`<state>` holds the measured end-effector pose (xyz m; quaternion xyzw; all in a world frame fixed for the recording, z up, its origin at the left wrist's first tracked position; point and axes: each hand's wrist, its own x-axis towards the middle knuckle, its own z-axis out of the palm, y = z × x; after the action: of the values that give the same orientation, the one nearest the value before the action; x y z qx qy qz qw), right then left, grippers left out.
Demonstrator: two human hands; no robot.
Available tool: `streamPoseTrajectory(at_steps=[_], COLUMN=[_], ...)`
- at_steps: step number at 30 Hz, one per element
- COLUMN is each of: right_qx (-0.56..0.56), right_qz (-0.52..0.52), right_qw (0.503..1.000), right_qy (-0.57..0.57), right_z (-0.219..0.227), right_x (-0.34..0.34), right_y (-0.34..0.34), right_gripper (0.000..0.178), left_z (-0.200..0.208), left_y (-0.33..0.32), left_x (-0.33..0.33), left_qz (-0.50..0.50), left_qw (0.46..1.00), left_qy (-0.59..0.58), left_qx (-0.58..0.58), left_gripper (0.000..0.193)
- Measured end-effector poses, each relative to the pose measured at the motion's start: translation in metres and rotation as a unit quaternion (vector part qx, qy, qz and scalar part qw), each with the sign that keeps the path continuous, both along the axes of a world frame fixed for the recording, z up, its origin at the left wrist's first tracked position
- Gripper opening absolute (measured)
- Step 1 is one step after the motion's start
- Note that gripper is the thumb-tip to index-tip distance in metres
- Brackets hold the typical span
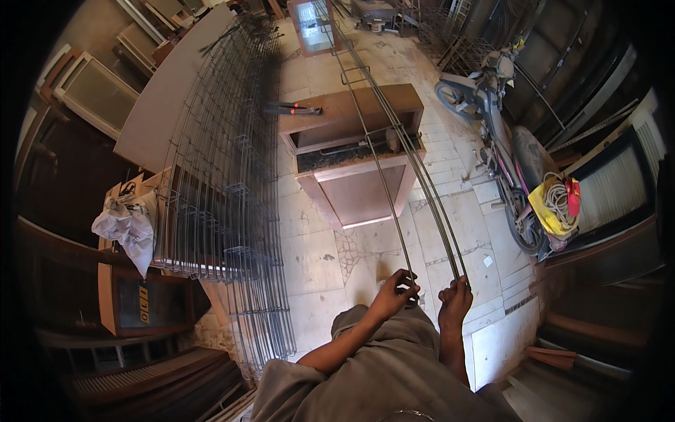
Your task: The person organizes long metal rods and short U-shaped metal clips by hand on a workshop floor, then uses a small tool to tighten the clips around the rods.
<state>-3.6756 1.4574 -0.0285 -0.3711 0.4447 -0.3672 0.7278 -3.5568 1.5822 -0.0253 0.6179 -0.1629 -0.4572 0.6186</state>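
A long, narrow rebar cage [397,126] of thin steel rods with rectangular stirrups stretches away from me over a wooden cabinet. My left hand [395,295] is closed around the near end of its left rod, fingers curled. To the right, my right hand [455,301] grips the near ends of the rods on the other side, thumb up. Both hands are in front of my body. Pincers with red-marked handles [295,109] lie on the cabinet top, left of the rods. Parts of the fingers are hidden by the hands themselves.
The wooden cabinet [313,130] has an open front section. Many finished cages [225,162] are stacked on the left, beside a white sack [126,221]. At right a motorcycle [496,141] carries a yellow bag [555,207] with coiled rope. Window frames line the walls.
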Motion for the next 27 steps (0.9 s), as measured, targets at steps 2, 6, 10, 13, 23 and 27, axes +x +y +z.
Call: streamPoseTrajectory(at_steps=[2, 6, 10, 13, 23, 27], right_qx=[-0.005, -0.038, -0.097, -0.137, -0.178, -0.173], right_qz=[-0.001, 0.045, 0.076, 0.085, 0.144, 0.153], right_qw=[1.0, 0.996, 0.982, 0.974, 0.955, 0.952], right_qy=[0.009, 0.066, 0.144, 0.159, 0.187, 0.201], right_z=[-0.006, -0.013, -0.01, -0.017, -0.017, -0.024], right_x=[0.0, -0.003, -0.006, -0.01, -0.02, -0.025], right_y=[0.001, 0.001, 0.003, 0.0, 0.002, 0.005], right_gripper=[0.036, 0.04, 0.041, 0.04, 0.032, 0.036], left_z=[0.01, 0.013, 0.023, 0.019, 0.022, 0.011], left_y=[0.001, 0.0, -0.005, -0.003, 0.005, 0.008], left_x=[-0.001, -0.003, 0.003, 0.004, 0.011, 0.012], left_qz=[0.005, 0.014, -0.002, 0.002, -0.038, -0.041], left_qw=[0.999, 0.997, 0.998, 0.999, 0.981, 0.978], left_qy=[-0.034, -0.068, -0.045, 0.031, 0.174, 0.183], left_qx=[0.007, 0.016, 0.046, 0.014, -0.078, -0.093], left_gripper=[0.035, 0.036, 0.037, 0.038, 0.038, 0.038])
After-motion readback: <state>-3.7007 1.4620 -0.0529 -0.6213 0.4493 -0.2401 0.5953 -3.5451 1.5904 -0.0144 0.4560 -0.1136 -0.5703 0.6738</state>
